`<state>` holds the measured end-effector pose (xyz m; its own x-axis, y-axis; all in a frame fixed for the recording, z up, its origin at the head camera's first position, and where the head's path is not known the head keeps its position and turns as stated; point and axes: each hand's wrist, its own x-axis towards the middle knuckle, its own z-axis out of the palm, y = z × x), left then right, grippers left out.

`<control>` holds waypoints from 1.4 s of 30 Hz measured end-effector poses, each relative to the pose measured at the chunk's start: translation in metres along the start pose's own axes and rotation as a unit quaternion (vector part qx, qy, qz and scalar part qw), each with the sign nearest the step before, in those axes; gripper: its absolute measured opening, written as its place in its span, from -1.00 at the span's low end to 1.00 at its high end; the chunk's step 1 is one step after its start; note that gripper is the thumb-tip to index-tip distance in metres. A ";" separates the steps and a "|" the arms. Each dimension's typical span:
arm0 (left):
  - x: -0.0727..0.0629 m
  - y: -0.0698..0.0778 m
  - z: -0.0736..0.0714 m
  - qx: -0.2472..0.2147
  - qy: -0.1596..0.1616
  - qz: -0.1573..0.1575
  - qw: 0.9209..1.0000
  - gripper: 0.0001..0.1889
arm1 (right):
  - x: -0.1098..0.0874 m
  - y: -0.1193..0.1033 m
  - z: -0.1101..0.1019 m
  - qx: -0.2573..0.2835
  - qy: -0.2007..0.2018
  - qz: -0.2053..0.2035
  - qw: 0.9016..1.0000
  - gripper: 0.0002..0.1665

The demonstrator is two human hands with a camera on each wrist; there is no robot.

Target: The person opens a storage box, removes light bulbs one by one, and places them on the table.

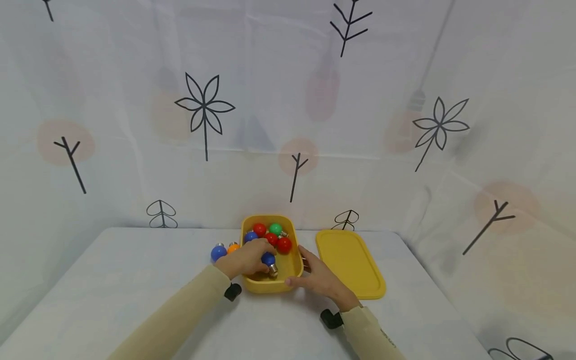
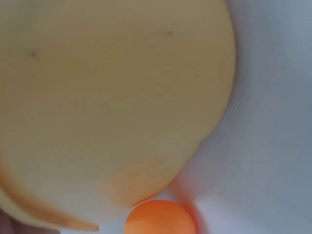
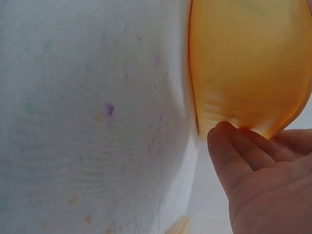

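Head view forward and down, wrist views close, bin (image 1: 266, 287) shared

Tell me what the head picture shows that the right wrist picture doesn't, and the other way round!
Only the head view shows the colourful bulbs, the left hand and the flower drawing on the wall cloth.

Only the right wrist view shows a little purple mark on the white surface, plus other tiny coloured specks.

Both show the yellow container and the right hand touching its outside.
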<state>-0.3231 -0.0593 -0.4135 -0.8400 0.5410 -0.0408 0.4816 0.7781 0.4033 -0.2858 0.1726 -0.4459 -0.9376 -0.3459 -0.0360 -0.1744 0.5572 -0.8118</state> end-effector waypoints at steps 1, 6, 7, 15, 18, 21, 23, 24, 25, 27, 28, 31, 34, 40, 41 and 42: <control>-0.001 0.000 -0.001 0.000 0.003 0.002 1.000 -0.51 | 0.000 0.000 0.000 0.000 0.000 0.000 1.000 0.23; -0.006 0.000 -0.009 -0.016 0.019 0.004 1.000 -0.52 | -0.001 0.000 0.000 0.001 0.001 0.002 1.000 0.23; -0.008 -0.001 -0.011 -0.018 0.023 0.003 1.000 -0.52 | -0.001 0.000 0.000 0.001 0.001 0.003 1.000 0.23; -0.021 -0.009 -0.028 -0.028 0.050 0.014 0.998 -0.56 | 0.000 0.001 0.000 0.005 0.001 0.002 1.000 0.23; -0.027 -0.013 -0.034 -0.021 0.063 0.016 0.998 -0.58 | 0.000 0.001 0.001 0.007 0.002 -0.001 1.000 0.23; -0.033 -0.017 -0.039 -0.017 0.081 0.019 0.996 -0.58 | 0.000 -0.001 0.001 0.008 0.002 -0.003 1.000 0.22; -0.039 -0.019 -0.043 -0.021 0.091 0.020 0.995 -0.57 | 0.000 -0.002 0.002 0.011 0.001 -0.003 1.000 0.22; -0.041 -0.020 -0.044 -0.023 0.095 0.022 0.995 -0.56 | -0.001 -0.002 0.002 0.013 0.001 -0.001 1.000 0.23; -0.044 -0.021 -0.045 -0.025 0.099 0.022 0.995 -0.56 | -0.001 -0.002 0.002 0.014 0.001 0.001 1.000 0.23; -0.049 -0.023 -0.048 -0.030 0.105 0.020 0.994 -0.57 | -0.001 -0.003 0.001 0.015 0.002 0.003 1.000 0.23; -0.051 -0.024 -0.049 -0.029 0.108 0.022 0.993 -0.58 | -0.001 -0.003 0.001 0.016 0.003 0.004 1.000 0.23; -0.058 -0.030 -0.052 -0.022 0.124 0.031 0.992 -0.59 | -0.001 -0.003 0.001 0.015 0.004 0.005 1.000 0.24; -0.065 -0.037 -0.055 -0.008 0.139 0.046 0.989 -0.59 | 0.000 -0.003 0.001 0.017 0.002 0.004 1.000 0.24; -0.080 -0.050 -0.061 0.000 0.130 0.013 0.991 -0.54 | 0.000 -0.001 0.001 0.020 0.000 0.002 1.000 0.24; -0.082 -0.052 -0.062 0.001 0.127 0.008 0.992 -0.53 | 0.000 -0.001 0.001 0.020 0.000 0.002 1.000 0.24; -0.084 -0.055 -0.062 0.000 0.124 -0.002 0.992 -0.53 | 0.000 -0.001 0.001 0.019 0.001 0.004 1.000 0.24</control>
<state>-0.2945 -0.1675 -0.3753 -0.8780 0.4418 0.1842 0.4774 0.7804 0.4037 -0.2852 0.1712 -0.4456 -0.9394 -0.3403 -0.0423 -0.1550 0.5314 -0.8328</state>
